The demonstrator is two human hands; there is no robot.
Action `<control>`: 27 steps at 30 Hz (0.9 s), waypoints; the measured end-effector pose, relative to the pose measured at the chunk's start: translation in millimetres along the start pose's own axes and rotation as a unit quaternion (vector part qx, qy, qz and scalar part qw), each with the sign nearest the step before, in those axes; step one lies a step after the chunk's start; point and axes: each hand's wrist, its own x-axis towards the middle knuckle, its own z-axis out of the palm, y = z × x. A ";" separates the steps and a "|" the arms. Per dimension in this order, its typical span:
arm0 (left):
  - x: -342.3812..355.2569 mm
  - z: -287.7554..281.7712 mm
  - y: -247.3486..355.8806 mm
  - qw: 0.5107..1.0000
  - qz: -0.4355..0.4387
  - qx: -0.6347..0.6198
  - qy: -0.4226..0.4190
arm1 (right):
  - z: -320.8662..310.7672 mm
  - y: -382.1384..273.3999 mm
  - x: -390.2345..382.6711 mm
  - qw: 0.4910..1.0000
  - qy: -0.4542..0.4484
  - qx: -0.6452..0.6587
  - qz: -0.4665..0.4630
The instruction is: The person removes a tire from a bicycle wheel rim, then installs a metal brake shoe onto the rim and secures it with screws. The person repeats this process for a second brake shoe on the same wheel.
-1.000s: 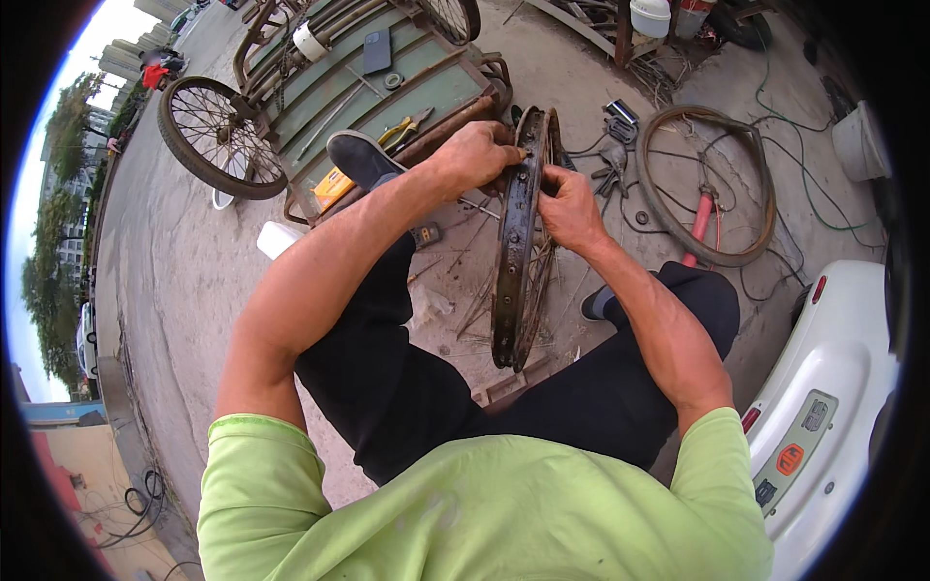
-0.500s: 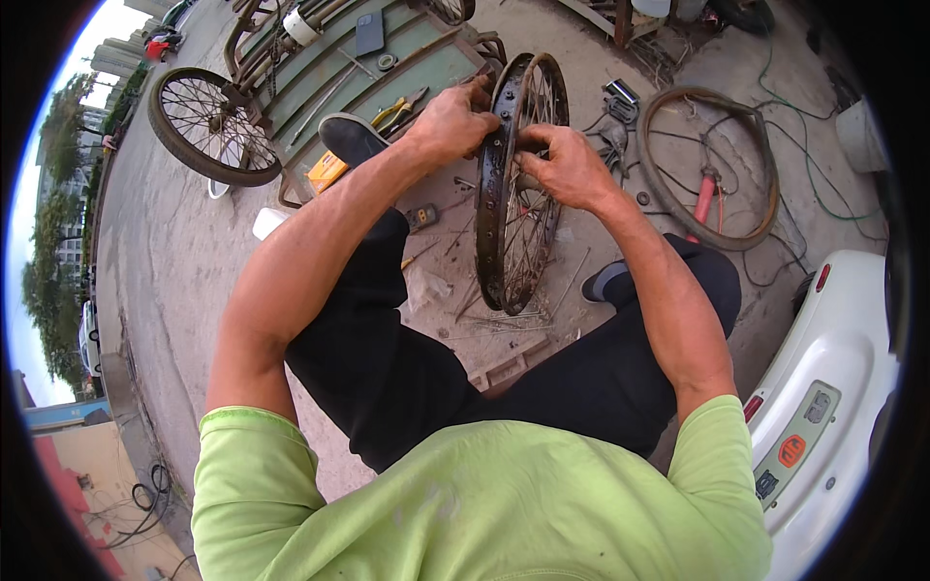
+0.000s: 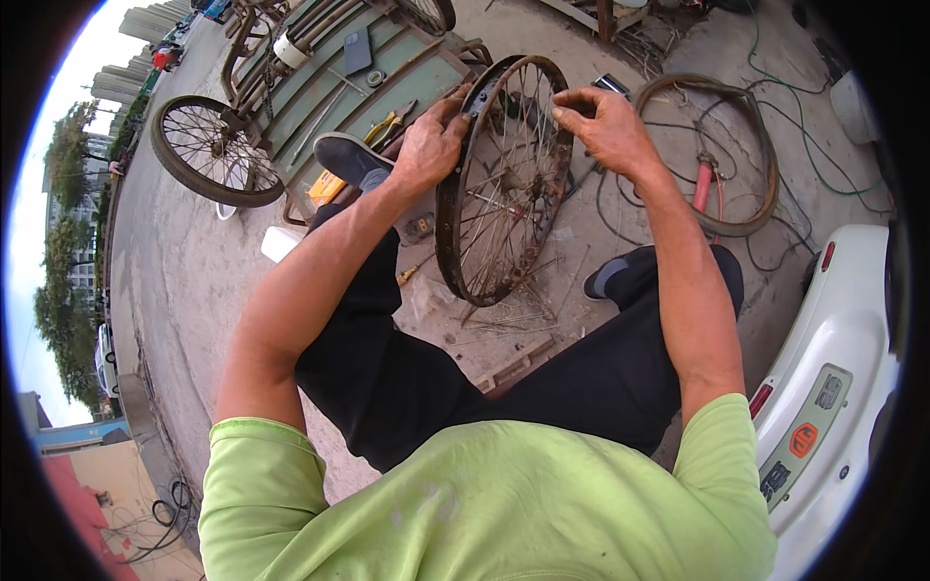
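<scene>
A rusty spoked wheel [image 3: 449, 232] without a tyre stands tilted between my legs, its spokes now facing more toward me. My left hand [image 3: 432, 143] is closed round the upper left of its rim. To the right of the wheel, apart from the rim, my right hand [image 3: 612, 131] is raised with thumb and forefinger pinched together. Whatever is between those fingertips, if anything, is too small to make out. Several loose spokes [image 3: 513, 327] lie on the ground below the wheel.
A tipped cart with a green panel [image 3: 320, 92] lies ahead on the left, bearing yellow-handled pliers [image 3: 380, 128], a phone [image 3: 357, 50] and rods. A worn tyre [image 3: 772, 174], a red-handled tool [image 3: 702, 186] and cables lie right. A white vehicle [image 3: 833, 320] stands near right.
My right hand has moved off the wheel, up and to the right. The wheel has turned and tilted, its lower end shifting left, with my left hand still on the rim.
</scene>
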 end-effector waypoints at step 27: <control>-40.1 30.5 -12.0 0.989 0.052 -0.060 0.127 | 20.0 38.4 -16.0 0.999 -0.039 -0.030 -0.003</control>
